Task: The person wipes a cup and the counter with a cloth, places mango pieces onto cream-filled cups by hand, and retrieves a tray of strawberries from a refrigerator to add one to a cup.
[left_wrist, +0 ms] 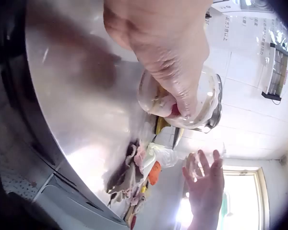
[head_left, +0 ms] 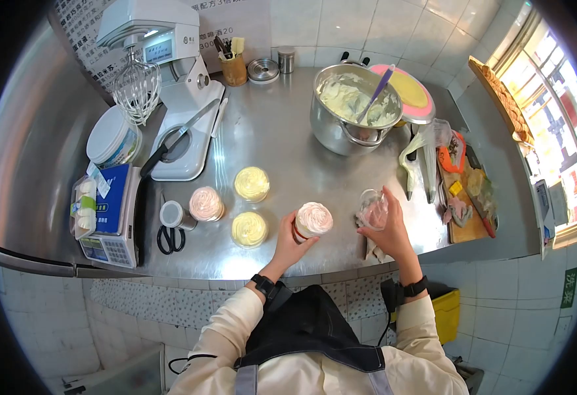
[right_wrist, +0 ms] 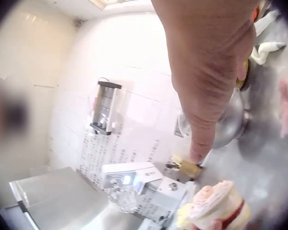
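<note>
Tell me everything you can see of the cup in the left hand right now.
The cup is a clear, plastic-looking dessert cup standing upright near the front edge of the steel counter. A pale pink cream swirl piled above its rim tops it, and a red band shows low on its side. The left hand grips its side from the person's side. It stands apart from the three other filled cups to its left. No lid is on it.

Bare desk (head_left: 282, 125) lies open left of the steel pot (head_left: 351, 108); three filled cups (head_left: 232, 204) crowd its near-left, piping bags (head_left: 420, 161) its right.
</note>
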`<state>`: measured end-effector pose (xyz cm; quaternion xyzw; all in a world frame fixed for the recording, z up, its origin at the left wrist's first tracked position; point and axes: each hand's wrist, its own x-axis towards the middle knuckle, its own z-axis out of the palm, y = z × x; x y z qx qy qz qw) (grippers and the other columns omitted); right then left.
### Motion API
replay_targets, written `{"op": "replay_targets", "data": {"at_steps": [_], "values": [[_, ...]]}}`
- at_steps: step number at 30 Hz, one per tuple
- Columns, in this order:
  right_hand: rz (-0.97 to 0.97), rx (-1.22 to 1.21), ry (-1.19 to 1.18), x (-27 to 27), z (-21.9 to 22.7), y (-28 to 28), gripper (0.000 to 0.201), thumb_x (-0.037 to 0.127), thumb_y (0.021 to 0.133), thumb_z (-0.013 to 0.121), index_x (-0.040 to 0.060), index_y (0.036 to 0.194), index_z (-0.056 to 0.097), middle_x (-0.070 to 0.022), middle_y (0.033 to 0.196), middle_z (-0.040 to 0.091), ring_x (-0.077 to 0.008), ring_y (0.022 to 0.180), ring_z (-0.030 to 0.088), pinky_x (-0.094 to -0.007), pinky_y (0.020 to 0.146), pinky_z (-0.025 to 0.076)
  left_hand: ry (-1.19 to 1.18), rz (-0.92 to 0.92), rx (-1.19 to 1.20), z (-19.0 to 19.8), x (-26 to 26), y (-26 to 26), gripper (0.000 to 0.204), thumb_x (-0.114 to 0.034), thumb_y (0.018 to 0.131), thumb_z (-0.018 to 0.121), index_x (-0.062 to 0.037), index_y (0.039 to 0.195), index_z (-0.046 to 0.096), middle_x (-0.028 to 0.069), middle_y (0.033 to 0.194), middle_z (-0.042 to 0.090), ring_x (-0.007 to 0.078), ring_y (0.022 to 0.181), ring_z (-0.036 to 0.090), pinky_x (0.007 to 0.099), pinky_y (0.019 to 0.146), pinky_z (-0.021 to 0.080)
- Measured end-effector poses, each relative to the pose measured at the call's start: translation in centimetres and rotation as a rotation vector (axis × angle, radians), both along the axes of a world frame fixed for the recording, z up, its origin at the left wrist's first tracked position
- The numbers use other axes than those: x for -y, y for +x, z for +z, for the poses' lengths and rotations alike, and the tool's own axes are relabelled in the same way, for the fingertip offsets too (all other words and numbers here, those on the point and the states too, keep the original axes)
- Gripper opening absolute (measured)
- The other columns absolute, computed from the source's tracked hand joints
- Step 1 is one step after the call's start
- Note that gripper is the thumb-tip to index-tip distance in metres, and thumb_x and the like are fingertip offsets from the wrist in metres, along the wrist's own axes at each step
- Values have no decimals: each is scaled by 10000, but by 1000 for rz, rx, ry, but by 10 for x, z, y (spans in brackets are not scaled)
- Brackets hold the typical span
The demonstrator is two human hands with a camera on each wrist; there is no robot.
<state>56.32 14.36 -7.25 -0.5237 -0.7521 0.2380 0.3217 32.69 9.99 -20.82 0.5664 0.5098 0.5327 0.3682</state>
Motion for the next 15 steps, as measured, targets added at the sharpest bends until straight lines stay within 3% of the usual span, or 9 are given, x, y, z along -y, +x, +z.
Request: {"op": "replay_targets", "data": {"at_steps": [3, 5, 7, 10, 11, 13, 15], "values": [[-30, 171, -62, -13, -22, 5, 1024, 149, 554, 836, 54, 1386, 245, -179, 1319, 378, -360, 1227, 369, -436, 1005, 341, -27, -34, 59, -13, -4, -1, 721, -177, 731, 748, 7, 1293, 335, 156, 1216, 425, 274, 1169, 430, 375, 993, 359], [30, 360, 12, -25, -33, 2, 1015, 160, 548, 826, 64, 1383, 258, -159, 1332, 378, -352, 1237, 358, -437, 1021, 315, -46, -74, 64, -12, -8, -3, 742, -178, 748, 732, 20, 1320, 303, 177, 1257, 411, 289, 1196, 417, 375, 1009, 343], [75, 403, 41, -42, -46, -1, 1026, 166, 536, 828, 77, 1387, 261, -147, 1351, 369, -347, 1254, 344, -435, 1032, 303, -81, -98, 64, -8, -2, -5, 764, -179, 764, 716, 33, 1347, 271, 198, 1298, 397, 305, 1222, 404, 374, 1026, 327], [168, 466, 65, -62, -54, -15, 1045, 175, 522, 831, 102, 1394, 260, -133, 1387, 350, -343, 1286, 313, -430, 1047, 288, -172, -92, -191, 8, 9, -10, 838, -223, 810, 660, 72, 1398, 141, 270, 1423, 260, 346, 1326, 284, 365, 1061, 283], [182, 509, 39, -72, -56, -19, 1053, 177, 519, 831, 114, 1399, 257, -130, 1402, 339, -343, 1302, 296, -429, 1050, 286, -124, -51, -311, 12, 19, -14, 799, -247, 827, 639, 67, 1395, 172, 270, 1407, 294, 339, 1313, 317, 361, 1054, 297], [257, 492, 45, -92, -67, -21, 1062, 173, 519, 828, 128, 1407, 248, -132, 1421, 321, -345, 1317, 277, -431, 1055, 282, -249, -148, -367, 29, 50, -30, 724, -244, 854, 613, 38, 1394, 223, 237, 1367, 383, 277, 1264, 402, 329, 1029, 325], [271, 586, 51, -94, -70, -18, 1051, 155, 532, 817, 122, 1411, 240, -131, 1426, 314, -346, 1320, 273, -430, 1056, 281, -712, -421, -290, 76, 83, -57, 652, -227, 877, 585, -3, 1396, 260, 212, 1377, 391, 267, 1254, 422, 327, 1026, 332]]}}
